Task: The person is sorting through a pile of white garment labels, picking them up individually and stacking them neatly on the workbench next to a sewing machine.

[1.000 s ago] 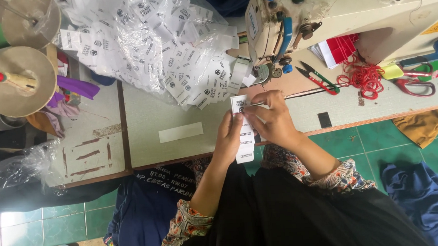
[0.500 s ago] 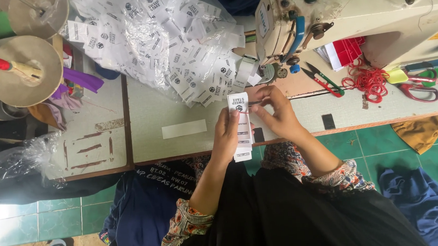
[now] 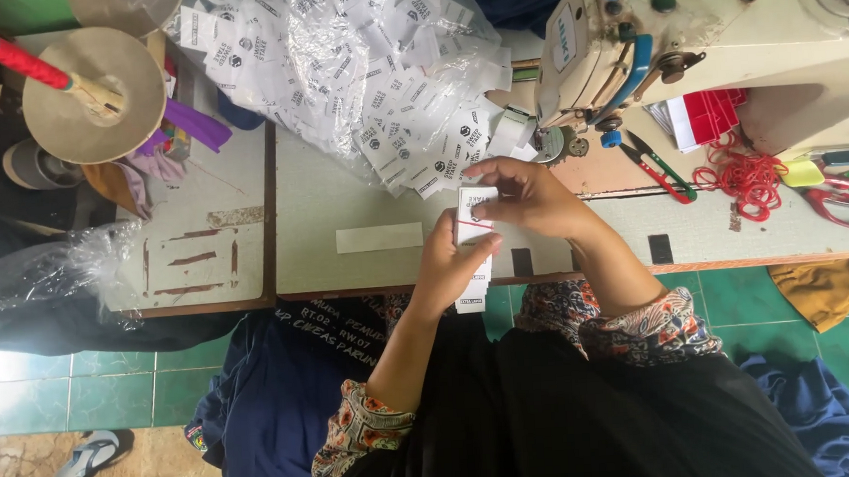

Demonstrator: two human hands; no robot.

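Note:
My left hand (image 3: 453, 266) grips a narrow stack of white printed labels (image 3: 473, 289) from the side, over the front edge of the pale sewing table (image 3: 349, 271). A thin red band crosses the stack near its top. My right hand (image 3: 529, 196) pinches the stack's upper end, fingers curled over it. Just beyond both hands lies a big heap of the same white labels in a clear plastic bag (image 3: 357, 68).
A cream sewing machine (image 3: 714, 39) stands at the right, with red-handled snips (image 3: 658, 166), a tangle of red thread (image 3: 746, 178) and scissors (image 3: 844, 197) beside it. A loose white strip (image 3: 379, 237) lies on the table. Cardboard cones (image 3: 97, 91) sit at left. Dark blue cloth (image 3: 278, 391) hangs below.
Both hands stayed together on the label stack and shifted a little toward the table. The red band now shows across the stack's top.

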